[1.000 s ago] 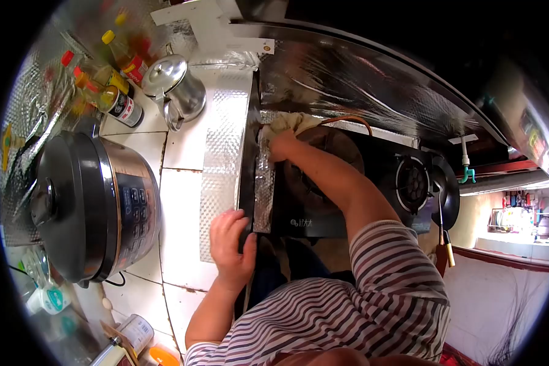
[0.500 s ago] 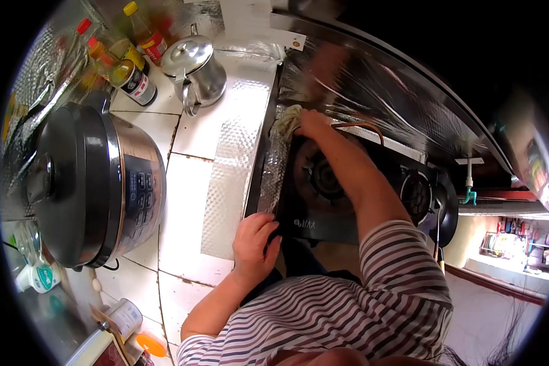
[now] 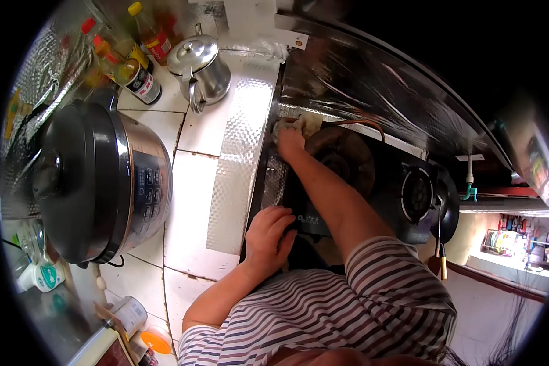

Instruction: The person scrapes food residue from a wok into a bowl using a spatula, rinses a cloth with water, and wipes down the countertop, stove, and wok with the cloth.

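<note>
My right hand [image 3: 291,141] is closed on a pale, crumpled cloth [image 3: 311,124], pressing it down at the back left corner of the black gas stove [image 3: 320,224]. The forearm reaches across the stove's left burner [image 3: 348,155], covering part of it. At the front left corner of the stove, my left hand [image 3: 268,239] rests by the counter edge with fingers loosely bent and thumb apart, nothing visible in it. Between the stove and the tiled counter runs a foil-covered strip [image 3: 276,183].
A large electric cooker [image 3: 82,183] stands on the white tiled counter [image 3: 192,195] at left. Behind it are a steel pot with a spout [image 3: 204,76] and several sauce bottles [image 3: 141,85]. Foil lines the wall [image 3: 360,91] behind the stove. A copper-coloured pipe [image 3: 366,123] runs at the stove's back.
My right hand has moved left and slightly toward me, and more of the cloth shows to its right. My left hand has shifted slightly right. The view has turned a little.
</note>
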{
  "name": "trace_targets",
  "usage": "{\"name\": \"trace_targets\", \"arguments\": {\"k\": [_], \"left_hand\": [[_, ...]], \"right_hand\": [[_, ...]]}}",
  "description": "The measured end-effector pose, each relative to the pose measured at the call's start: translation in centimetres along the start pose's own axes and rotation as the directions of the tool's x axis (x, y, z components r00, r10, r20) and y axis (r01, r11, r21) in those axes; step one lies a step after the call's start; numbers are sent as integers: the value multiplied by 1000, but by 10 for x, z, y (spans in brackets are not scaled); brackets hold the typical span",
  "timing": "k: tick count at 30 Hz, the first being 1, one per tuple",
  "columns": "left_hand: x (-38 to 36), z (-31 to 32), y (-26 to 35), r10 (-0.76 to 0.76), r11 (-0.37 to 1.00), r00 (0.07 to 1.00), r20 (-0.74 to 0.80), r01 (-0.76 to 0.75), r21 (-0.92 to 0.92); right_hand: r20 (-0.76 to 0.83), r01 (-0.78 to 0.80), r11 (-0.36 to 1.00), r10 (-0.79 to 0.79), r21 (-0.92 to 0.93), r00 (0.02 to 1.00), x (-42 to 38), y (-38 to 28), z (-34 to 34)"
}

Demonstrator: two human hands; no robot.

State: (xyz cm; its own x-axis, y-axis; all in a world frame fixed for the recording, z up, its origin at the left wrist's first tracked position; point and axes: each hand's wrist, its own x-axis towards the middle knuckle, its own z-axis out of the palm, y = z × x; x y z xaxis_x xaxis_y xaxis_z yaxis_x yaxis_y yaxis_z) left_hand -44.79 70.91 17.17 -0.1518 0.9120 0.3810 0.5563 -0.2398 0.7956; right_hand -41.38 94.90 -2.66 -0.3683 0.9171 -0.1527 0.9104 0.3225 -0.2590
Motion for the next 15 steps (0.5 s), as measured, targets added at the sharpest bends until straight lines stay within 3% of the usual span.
{"name": "trace_targets", "arguments": {"k": [2, 4, 5, 7, 8, 11, 12, 15], "left_hand": [[-3, -2, 3, 26, 1000, 1000, -2, -26, -1], [-7, -3, 3, 13, 1000, 1000, 12, -13, 5], [-5, -3, 4, 33, 999, 999, -4, -33, 7], [-9, -6, 11, 37, 999, 999, 29, -37, 9], [-10, -7, 14, 39, 999, 999, 37, -39, -7], [-16, -6, 18, 33, 999, 998, 54, -31, -44], [-19, -6, 19, 40, 998, 997, 61, -37, -43], [-23, -11, 25, 46, 998, 994, 104, -42, -37]], "right_hand": [[-9, 1, 1000, -1, 5, 1000, -16, -4, -9], [175, -74, 996, 63, 59, 983, -17, -14, -4], [152, -63, 997, 54, 54, 987, -15, -20, -2], [17, -69, 989, 72, -127, 997, -25, -28, 6], [41, -43, 998, 45, -55, 998, -28, -22, 7], [155, 8, 996, 6, -93, 988, -43, -20, 5], [117, 54, 981, -32, -188, 993, -53, -21, 11], [48, 69, 985, -62, -158, 997, -65, -24, 17]]}}
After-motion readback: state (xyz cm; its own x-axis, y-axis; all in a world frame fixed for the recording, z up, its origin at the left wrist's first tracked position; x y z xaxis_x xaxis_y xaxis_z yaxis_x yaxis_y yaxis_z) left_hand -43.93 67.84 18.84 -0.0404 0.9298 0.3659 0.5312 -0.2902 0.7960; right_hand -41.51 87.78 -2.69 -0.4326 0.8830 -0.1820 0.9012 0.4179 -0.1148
